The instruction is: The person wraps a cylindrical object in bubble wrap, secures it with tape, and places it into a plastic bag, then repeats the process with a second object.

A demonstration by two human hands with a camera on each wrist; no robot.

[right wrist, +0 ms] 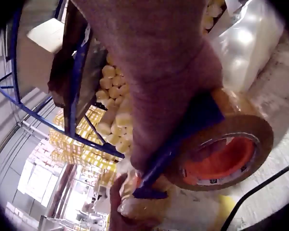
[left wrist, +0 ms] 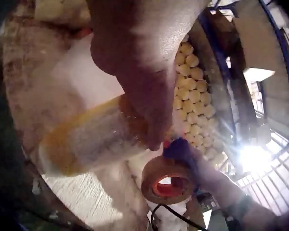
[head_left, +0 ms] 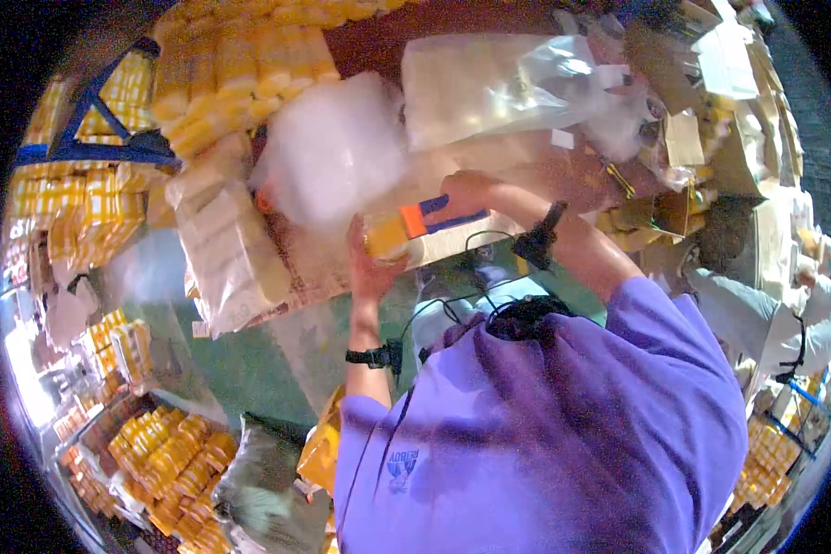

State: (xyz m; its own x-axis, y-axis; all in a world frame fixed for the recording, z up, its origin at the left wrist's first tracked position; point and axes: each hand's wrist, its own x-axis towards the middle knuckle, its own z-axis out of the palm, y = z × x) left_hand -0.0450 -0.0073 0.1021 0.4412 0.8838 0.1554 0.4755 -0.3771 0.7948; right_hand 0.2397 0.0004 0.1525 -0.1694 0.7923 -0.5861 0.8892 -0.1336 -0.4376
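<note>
Clearly, the closest risk is sitting where the tape dispenser (right wrist: 202, 113) is meeting the near end of the yellow-banded cylindrical pack (left wrist: 94, 137). The left hand (head_left: 376, 268) is gripping that pack, its fingers curling round one end, and those fingertips are lying just beside the dispenser's blue front end; a slip of the right hand (head_left: 471, 192) could be scraping or nicking them (whether a toothed cutter is exposed, I cannot tell). The right hand is clasping the dispenser, with its brown tape roll (right wrist: 261, 134) turning outward on an orange core (right wrist: 241, 150).

Film looking this smooth could also be letting the pack roll or twist under an uneven pull, and the tape could be landing creased. The black cable (right wrist: 260, 190) is looping near the roll and could be snagging on it.

As for position, the pack is lying inside the left hand's grip, out to the left of the right hand, over the table (head_left: 319, 272); whether its underside is touching the surface, I cannot tell.
</note>
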